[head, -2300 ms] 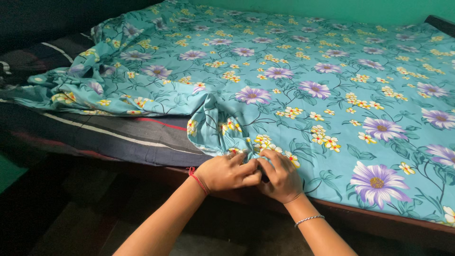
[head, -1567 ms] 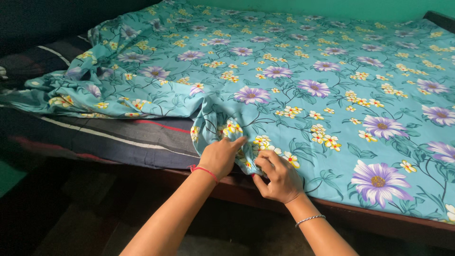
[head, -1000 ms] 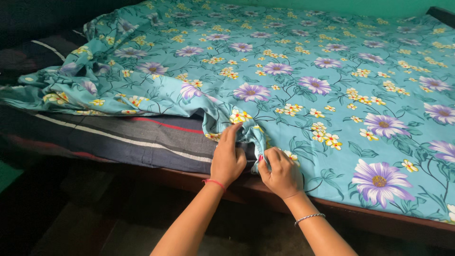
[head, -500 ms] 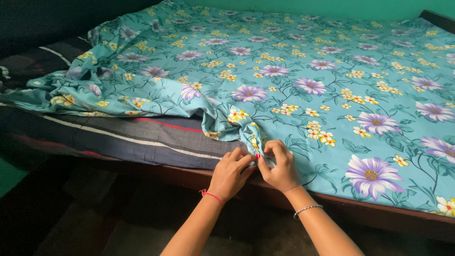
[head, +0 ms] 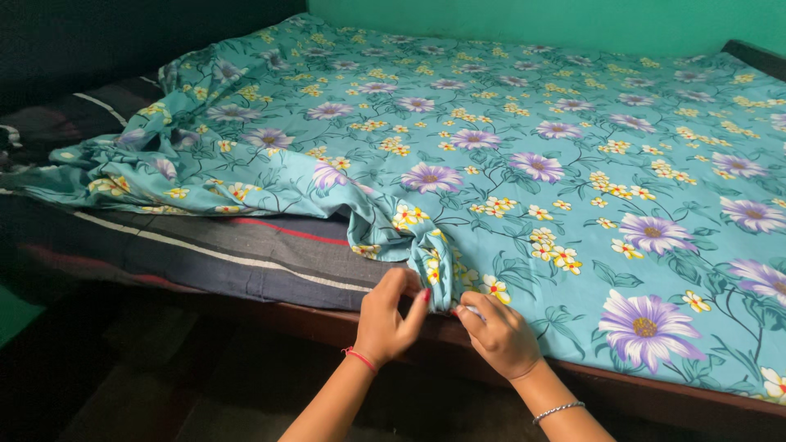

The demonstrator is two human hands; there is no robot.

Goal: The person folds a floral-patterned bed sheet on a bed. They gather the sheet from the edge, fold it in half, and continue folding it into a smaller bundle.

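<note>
A teal bedsheet (head: 524,155) printed with purple and yellow flowers covers most of the bed. At the near edge it is gathered into a bunched fold (head: 430,258). My left hand (head: 387,317), with a red thread at the wrist, pinches the lower end of that fold. Just to its right, my right hand (head: 501,334), wearing a silver bracelet, grips the sheet's edge at the same spot. Both hands sit at the bed's near side, over the frame.
A dark striped mattress (head: 205,250) lies bare at the left where the sheet is pulled back and crumpled (head: 147,155). A brown wooden bed frame (head: 655,393) runs along the near edge. A green wall (head: 532,16) stands behind; the floor below is dark.
The bunched fold has been pulled lower and tighter toward the bed's edge. Both hands shifted slightly down, and the left hand moved from under the fold to pinching its end.
</note>
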